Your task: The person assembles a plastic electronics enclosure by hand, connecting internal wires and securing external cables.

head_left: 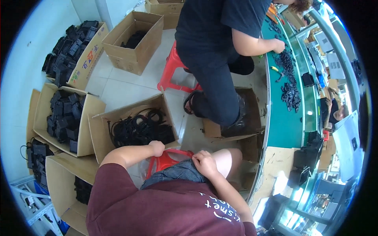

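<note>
Cardboard box (98, 129) of coiled black cables (139, 129): light, floppy, tangle-prone; grasp whole coil. Left hand (157, 148) clenched at box's near corner; right hand (204, 163) pinching denim shorts (177, 173)

Red plastic stool (167, 160): glossy seat, partly covered by denim shorts (177, 173); only its front edge and a strip of the seat show. Stands on the floor just beside the open cardboard box of black coiled cables (138, 128), on that box's near side.

Denim shorts: blue-grey, hem bunched and creased, lying over the stool's seat, near the same box.
</note>
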Motion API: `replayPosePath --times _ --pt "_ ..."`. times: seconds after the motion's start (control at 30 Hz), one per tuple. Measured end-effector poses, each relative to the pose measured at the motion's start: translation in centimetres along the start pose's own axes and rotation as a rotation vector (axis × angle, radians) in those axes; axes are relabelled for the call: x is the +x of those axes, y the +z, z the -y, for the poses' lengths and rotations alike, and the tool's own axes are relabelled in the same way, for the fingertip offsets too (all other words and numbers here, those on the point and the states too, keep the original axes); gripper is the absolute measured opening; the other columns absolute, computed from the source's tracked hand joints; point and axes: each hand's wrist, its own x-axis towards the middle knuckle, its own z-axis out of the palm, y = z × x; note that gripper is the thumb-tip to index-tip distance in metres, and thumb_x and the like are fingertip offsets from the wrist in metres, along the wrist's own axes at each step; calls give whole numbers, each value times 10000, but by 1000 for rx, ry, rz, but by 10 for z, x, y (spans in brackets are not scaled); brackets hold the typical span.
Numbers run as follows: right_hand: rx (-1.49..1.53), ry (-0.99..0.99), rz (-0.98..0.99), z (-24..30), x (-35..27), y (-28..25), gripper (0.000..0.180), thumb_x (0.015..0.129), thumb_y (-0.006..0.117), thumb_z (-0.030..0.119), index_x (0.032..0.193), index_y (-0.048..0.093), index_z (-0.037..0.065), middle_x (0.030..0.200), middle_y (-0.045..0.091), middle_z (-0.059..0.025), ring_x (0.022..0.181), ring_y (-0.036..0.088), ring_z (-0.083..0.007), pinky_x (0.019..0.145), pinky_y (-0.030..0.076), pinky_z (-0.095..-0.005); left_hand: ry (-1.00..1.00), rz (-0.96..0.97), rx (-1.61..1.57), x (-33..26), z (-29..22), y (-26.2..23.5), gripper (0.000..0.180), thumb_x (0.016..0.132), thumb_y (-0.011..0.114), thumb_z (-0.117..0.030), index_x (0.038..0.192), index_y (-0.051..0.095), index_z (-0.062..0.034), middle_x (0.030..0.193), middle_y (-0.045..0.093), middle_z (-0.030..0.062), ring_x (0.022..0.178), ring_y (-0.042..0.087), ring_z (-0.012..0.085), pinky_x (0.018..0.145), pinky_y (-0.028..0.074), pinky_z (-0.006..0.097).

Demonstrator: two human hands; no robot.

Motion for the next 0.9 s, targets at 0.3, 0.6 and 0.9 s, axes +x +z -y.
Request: replayPosePath --times 0.3,0.6,0.9 --pt "-63 -268 93 40 47 17 543 761 630 102 1284 492 48 1387 441 -142 1344 354 -293 1011 407 -416 31 -26 61 -45 -16 -34 219 704 573 -116 838 735 -55 899 695 181 853 683 324 720 551 416" --pt "-419 -298 390 62 56 22 160 752 562 150 861 653 76 870 655 -90 848 633 -232 749 508 -370 204 -232 26 -79 -32 -28 150 664 598 -183 677 679 -56 717 673 170 682 674 332 600 539 447" --pt "-434 -455 396 58 38 34 112 737 559 122 774 639 52 753 642 -97 702 640 -243 622 521 -334 389 -270 85 -69 -22 -13 122 670 604 -168 691 668 -66 718 672 153 680 675 310 597 544 430"
